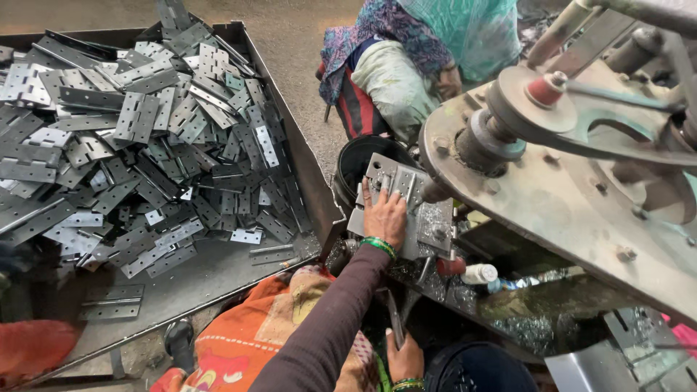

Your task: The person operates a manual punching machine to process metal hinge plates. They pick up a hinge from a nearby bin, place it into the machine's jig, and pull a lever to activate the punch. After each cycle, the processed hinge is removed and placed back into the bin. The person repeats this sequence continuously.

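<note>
Looking down from the head camera, the left hand [385, 216] lies flat on a stack of grey metal hinge plates [398, 190] on the work block of the machine [581, 174]. Its fingers are spread and press on top; they do not wrap around anything. A green bangle [378, 246] sits on the wrist, and a dark sleeve [330, 327] runs down to the bottom edge.

The right hand [404, 357] is low, near the bottom edge. It is closed around a thin dark metal strip [394, 316] that points up toward the work block.

A black bucket [359, 163] stands just beside the plates, touching the corner of the big tray [287, 120]. The tray's right wall runs down to that corner, so the gap between the tray and the machine is narrow. A heap of loose hinges [138, 138] fills the far part of the tray. The near part shows bare metal floor with only a few hinges [112, 301] on it.

The machine's big rusty plate hangs over the right side, close above the left hand. A small white bottle [479, 274] lies on the machine bed, just right of the plates.

Another person in green and blue cloth [421, 51] sits past the bucket, at the top edge. Orange cloth [247, 341] covers the lap below.
</note>
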Demonstrator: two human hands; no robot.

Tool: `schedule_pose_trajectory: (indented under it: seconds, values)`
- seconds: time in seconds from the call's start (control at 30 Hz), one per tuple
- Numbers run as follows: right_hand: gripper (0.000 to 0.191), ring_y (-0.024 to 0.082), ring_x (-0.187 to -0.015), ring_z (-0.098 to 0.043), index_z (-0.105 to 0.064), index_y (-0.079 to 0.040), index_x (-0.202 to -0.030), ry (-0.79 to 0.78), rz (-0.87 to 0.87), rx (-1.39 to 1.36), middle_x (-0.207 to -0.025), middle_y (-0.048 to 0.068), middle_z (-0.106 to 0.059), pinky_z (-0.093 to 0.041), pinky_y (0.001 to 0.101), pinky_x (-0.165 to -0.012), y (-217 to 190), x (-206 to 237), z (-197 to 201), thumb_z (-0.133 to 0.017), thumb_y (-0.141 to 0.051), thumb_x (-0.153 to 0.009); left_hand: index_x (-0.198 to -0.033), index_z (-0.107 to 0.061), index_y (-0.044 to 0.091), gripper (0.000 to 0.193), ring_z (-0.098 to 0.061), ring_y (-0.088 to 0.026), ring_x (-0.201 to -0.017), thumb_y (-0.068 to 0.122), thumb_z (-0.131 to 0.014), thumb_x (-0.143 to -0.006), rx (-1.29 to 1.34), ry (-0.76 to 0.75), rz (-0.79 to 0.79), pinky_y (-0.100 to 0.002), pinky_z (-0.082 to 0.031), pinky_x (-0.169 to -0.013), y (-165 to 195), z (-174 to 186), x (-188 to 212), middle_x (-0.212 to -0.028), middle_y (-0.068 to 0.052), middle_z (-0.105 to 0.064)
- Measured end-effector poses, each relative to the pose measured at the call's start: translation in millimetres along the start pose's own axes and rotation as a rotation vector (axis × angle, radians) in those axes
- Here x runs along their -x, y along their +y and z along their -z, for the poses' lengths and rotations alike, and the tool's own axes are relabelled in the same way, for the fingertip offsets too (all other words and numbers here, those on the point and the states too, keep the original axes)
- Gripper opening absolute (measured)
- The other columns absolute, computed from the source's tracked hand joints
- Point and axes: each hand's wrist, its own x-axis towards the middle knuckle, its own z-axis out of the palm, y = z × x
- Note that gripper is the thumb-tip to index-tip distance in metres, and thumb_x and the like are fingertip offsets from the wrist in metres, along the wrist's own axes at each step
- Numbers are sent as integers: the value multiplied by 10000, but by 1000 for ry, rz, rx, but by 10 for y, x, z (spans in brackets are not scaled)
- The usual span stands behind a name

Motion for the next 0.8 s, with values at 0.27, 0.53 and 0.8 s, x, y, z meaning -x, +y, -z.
schedule_pose_trajectory:
  seconds: [0.27, 0.53, 0.8]
  values:
    - [707, 461, -979, -708, -757, -23, -945, 14, 26, 214, -977, 285, -739, -562, 514, -885, 151, -104, -164, -619, -713, -873, -1063, -693, 99, 174, -477, -298, -1426, 160, -578, -949, -69, 81, -100, -674, -20, -1299, -103, 158, 494, -1156, -68, -654]
    - [497, 411, -1016, -732, -803, -222, -1073, -65, 50, 70, -1014, 186, -780, -551, 480, -924, 189, -136, 92, -703, -609, -777, -1362, -608, 106, 511, -425, -260, -1427, 302, -563, -892, -117, 15, 8, -688, -47, -1241, -111, 210, 563, -1430, -41, -572]
    - [483, 406, -997, -733, -805, -206, -1067, -29, 5, 151, -997, 179, -781, -549, 477, -920, -47, -349, -59, -724, -592, -788, -1295, -660, 194, 382, -478, -206, -1458, 274, -688, -923, 150, 128, -325, -515, -291, -1249, -937, 721, 1711, -1421, 13, -624]
